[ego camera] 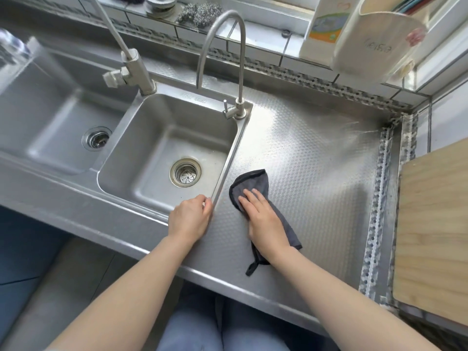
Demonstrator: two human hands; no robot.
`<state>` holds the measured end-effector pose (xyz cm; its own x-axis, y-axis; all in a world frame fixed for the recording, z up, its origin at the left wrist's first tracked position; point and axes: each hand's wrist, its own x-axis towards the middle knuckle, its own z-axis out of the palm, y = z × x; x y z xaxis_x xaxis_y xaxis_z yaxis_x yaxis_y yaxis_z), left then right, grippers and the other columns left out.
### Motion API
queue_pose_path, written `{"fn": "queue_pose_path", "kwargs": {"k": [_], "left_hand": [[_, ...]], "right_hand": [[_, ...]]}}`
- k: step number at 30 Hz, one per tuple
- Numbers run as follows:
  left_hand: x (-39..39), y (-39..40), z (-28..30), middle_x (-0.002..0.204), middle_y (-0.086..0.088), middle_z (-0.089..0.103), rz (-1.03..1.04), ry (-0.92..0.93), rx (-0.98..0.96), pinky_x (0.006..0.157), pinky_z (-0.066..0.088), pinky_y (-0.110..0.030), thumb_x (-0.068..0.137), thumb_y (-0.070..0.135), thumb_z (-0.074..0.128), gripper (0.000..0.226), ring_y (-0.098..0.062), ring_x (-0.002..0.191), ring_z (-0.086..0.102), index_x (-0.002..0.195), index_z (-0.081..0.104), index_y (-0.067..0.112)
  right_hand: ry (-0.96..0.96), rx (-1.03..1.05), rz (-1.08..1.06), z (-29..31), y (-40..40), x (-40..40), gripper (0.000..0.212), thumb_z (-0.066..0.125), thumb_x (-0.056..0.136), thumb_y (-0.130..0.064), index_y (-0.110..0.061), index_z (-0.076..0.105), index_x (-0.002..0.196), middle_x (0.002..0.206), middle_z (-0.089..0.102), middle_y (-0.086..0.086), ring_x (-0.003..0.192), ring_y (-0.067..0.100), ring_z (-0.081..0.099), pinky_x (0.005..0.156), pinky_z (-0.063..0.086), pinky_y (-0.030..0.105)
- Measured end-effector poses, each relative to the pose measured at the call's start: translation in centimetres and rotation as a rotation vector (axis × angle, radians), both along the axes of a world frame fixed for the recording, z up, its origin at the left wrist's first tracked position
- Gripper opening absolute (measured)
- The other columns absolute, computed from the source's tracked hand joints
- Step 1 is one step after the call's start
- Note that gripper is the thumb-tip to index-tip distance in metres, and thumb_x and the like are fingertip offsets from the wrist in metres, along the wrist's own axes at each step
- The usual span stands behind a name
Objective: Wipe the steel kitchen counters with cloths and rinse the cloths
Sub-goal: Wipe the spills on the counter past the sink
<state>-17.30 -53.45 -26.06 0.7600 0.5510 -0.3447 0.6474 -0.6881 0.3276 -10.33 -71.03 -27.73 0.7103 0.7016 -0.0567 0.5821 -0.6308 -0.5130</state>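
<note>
A dark grey cloth (253, 183) lies on the patterned steel counter (316, 173), just right of the small sink (225, 173). My right hand (263, 219) presses flat on the cloth with straight fingers; part of the cloth is hidden under the palm and its loop tag trails toward the counter's front edge. My left hand (191, 219) rests on the counter at the sink's near right corner, fingers curled over the rim.
A gooseneck tap (220, 46) and a second faucet (129, 69) stand behind the small sink. A larger sink (38, 102) lies to the left. A wooden cutting board (433, 236) sits at the right. A white jug (377, 39), a bottle and steel wool (200, 12) are on the tiled ledge.
</note>
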Motion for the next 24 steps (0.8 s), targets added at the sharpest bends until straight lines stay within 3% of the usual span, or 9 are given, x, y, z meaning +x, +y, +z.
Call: {"fn": "queue_pose_path", "kwargs": {"k": [2,4,8,13,20,24], "left_hand": [[-0.6,1.1,0.4,0.093,-0.022,0.069,0.035,-0.004,-0.002,0.070,0.043,-0.041,0.098,0.034,0.038,0.033,-0.043,0.089,0.060,0.087,0.061,0.013],[-1.1,2.3,0.7,0.090,-0.022,0.069,0.052,-0.015,0.005,0.069,0.043,-0.041,0.098,0.032,0.039,0.032,-0.043,0.087,0.060,0.085,0.060,0.012],[-1.3,5.3,1.3,0.088,-0.019,0.069,0.064,-0.044,-0.046,0.069,0.045,-0.042,0.097,0.030,0.039,0.027,-0.042,0.085,0.058,0.081,0.055,0.015],[-1.4,9.6,1.3,0.102,-0.001,0.071,-0.022,-0.105,-0.239,0.084,0.048,-0.040,0.096,0.030,0.046,0.028,-0.030,0.095,0.063,0.117,0.063,0.022],[-0.9,20.6,1.5,0.122,0.014,0.058,-0.200,-0.119,-0.458,0.092,0.050,-0.035,0.082,0.044,0.056,0.059,-0.008,0.099,0.061,0.139,0.039,0.039],[-1.0,28.1,1.8,0.136,0.015,0.051,-0.269,-0.138,-0.542,0.103,0.044,-0.032,0.070,0.058,0.061,0.085,-0.004,0.116,0.054,0.145,0.024,0.044]], "right_hand": [[0.070,0.018,-0.038,0.9,0.7,0.7,0.042,0.051,0.085,0.014,-0.001,0.065,0.121,0.133,0.061,0.012,0.131,0.032,0.047,0.110,0.039,0.038],[0.136,0.011,-0.137,1.9,1.7,2.0,0.037,0.048,0.085,0.012,-0.004,0.070,0.110,0.113,0.069,0.008,0.115,0.028,0.053,0.095,0.038,0.023],[0.172,-0.036,-0.195,3.2,4.3,3.7,0.027,0.053,0.088,0.002,-0.009,0.072,0.103,0.105,0.072,0.004,0.106,0.026,0.056,0.085,0.038,0.023],[0.251,0.073,-0.318,4.6,10.0,3.5,0.018,0.058,0.088,-0.001,-0.008,0.072,0.098,0.102,0.073,0.008,0.100,0.026,0.064,0.089,0.046,0.031],[0.234,0.132,-0.466,6.8,22.8,2.6,0.010,0.064,0.088,-0.011,-0.017,0.072,0.092,0.093,0.075,0.000,0.091,0.020,0.068,0.085,0.050,0.032],[0.248,0.201,-0.532,8.3,31.4,1.9,0.010,0.065,0.086,-0.009,-0.017,0.070,0.088,0.085,0.071,-0.005,0.085,0.017,0.068,0.079,0.049,0.025]]}}
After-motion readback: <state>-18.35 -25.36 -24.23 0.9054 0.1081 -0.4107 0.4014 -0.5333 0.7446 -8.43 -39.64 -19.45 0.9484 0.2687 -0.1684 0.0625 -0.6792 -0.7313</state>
